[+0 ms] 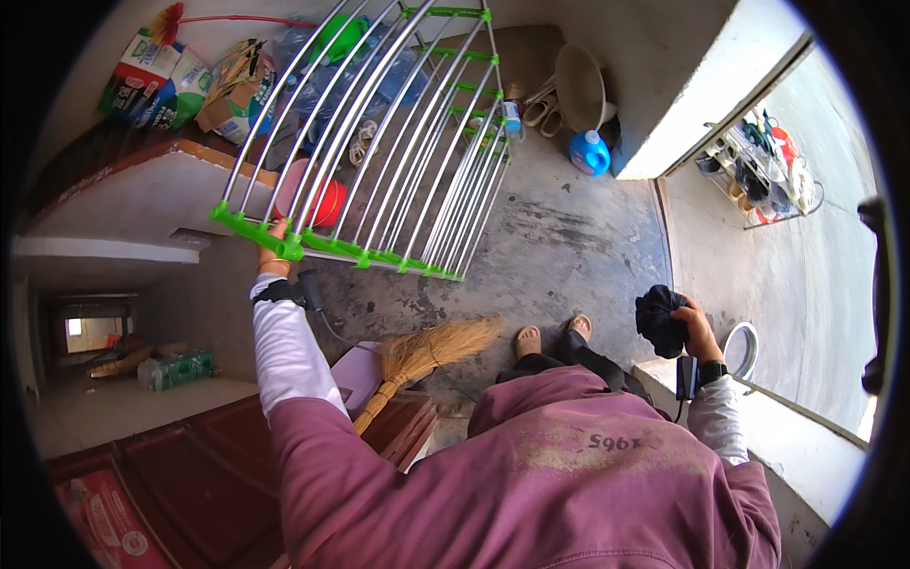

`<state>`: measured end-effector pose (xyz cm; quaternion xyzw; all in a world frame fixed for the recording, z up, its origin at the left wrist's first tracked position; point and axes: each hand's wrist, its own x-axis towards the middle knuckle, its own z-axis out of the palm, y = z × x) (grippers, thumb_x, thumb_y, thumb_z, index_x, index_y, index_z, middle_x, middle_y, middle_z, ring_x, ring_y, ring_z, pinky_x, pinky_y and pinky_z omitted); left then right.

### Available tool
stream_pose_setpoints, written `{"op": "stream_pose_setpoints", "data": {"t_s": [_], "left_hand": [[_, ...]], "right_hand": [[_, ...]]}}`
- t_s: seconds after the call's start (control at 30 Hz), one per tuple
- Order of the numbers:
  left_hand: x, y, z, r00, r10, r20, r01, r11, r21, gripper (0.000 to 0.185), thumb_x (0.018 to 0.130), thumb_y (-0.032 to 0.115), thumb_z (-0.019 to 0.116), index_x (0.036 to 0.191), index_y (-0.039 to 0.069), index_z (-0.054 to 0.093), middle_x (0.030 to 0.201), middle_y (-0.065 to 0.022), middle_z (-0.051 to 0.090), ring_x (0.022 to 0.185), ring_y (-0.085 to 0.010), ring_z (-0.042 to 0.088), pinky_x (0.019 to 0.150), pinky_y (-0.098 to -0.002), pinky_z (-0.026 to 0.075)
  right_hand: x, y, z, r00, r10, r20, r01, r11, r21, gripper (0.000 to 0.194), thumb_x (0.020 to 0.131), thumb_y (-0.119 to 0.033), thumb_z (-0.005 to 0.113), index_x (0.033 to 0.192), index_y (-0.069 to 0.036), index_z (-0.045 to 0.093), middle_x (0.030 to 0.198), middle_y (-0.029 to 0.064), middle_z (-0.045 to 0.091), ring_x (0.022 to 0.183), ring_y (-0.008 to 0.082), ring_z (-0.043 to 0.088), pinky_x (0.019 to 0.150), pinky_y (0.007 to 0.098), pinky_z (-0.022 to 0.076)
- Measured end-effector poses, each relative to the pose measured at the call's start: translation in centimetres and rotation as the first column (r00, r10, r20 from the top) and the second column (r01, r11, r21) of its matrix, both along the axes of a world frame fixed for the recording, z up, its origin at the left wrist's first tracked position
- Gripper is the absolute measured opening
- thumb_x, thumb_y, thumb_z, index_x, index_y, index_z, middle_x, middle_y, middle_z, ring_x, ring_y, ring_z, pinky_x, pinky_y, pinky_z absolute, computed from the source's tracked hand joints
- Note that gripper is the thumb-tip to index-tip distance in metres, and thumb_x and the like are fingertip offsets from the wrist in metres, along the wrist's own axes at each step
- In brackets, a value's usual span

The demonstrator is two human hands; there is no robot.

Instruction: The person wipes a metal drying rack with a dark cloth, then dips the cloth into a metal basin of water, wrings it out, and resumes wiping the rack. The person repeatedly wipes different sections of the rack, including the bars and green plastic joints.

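Observation:
My left hand [273, 245] grips the near left corner of a rack [377, 142] made of shiny metal tubes with bright green plastic joints. The rack is several shelves deep and fills the upper middle of the view. Most of my left fingers are hidden behind its green end bar. Away to the right, my right hand [700, 331] is closed around a bunched black cloth [661, 321], well apart from the rack. Through the tubes a red bucket [328, 203] shows beyond my left hand.
A straw broom [412, 355] leans by the dark red door [185, 469]. A blue detergent bottle [590, 153], slippers [544, 117] and a large basin [579, 82] stand by the far wall. Outside the doorway are a loaded shoe rack [764, 171] and a metal ring-shaped object [741, 350]. Cardboard boxes [153, 82] sit upper left.

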<state>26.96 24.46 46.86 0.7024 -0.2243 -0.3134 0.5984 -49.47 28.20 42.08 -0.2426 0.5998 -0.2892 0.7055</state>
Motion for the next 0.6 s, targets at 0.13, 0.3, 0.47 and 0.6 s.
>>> {"op": "stream_pose_setpoints", "data": {"t_s": [0.13,0.3,0.47,0.6], "left_hand": [[-1.6,0.6,0.0,0.994,-0.021,0.108,0.006,0.991,0.132,0.03,0.08,0.02,0.068,0.1,0.01,0.048,0.085,-0.0029,0.053,0.066,-0.0167,0.052,0.054,-0.0321,0.042],[-0.6,0.7,-3.3,0.985,-0.078,0.157,0.023,0.944,0.328,0.066,0.079,0.021,0.068,0.135,0.018,0.033,0.107,-0.003,0.054,0.089,-0.016,0.052,0.064,-0.0303,0.041],[-5.4,2.8,-4.1,0.994,-0.019,0.105,0.031,0.993,-0.114,0.052,0.075,0.009,0.068,0.122,0.01,0.046,0.094,-0.0009,0.054,0.081,-0.0112,0.051,0.064,-0.0264,0.041],[-12.4,6.3,-1.3,0.807,-0.121,0.578,0.198,0.978,-0.071,0.059,0.072,-0.001,0.059,0.13,0.001,0.043,0.125,-0.0111,0.052,0.119,-0.024,0.048,0.102,-0.0364,0.035]], "right_hand": [[0.9,-0.6,-0.7,1.0,-0.014,0.015,0.014,1.0,0.003,0.043,0.071,-0.004,0.052,0.114,-0.001,0.054,0.089,0.0134,0.062,0.075,0.0253,0.065,0.065,0.0356,0.0552],[1.7,-1.8,-0.8,1.0,0.001,0.024,-0.002,1.0,0.013,0.045,0.07,-0.004,0.053,0.114,-0.001,0.053,0.091,0.0139,0.062,0.076,0.0262,0.065,0.066,0.0359,0.0556],[2.2,-2.8,-0.5,0.999,0.001,0.035,-0.001,1.0,0.0,0.049,0.069,-0.003,0.053,0.117,-0.002,0.052,0.093,0.0148,0.062,0.078,0.0278,0.065,0.068,0.0372,0.056],[2.2,-3.3,-0.6,0.998,-0.008,0.057,0.007,1.0,0.012,0.047,0.068,-0.004,0.053,0.115,-0.001,0.051,0.092,0.0153,0.062,0.077,0.0284,0.065,0.067,0.0374,0.0562]]}}
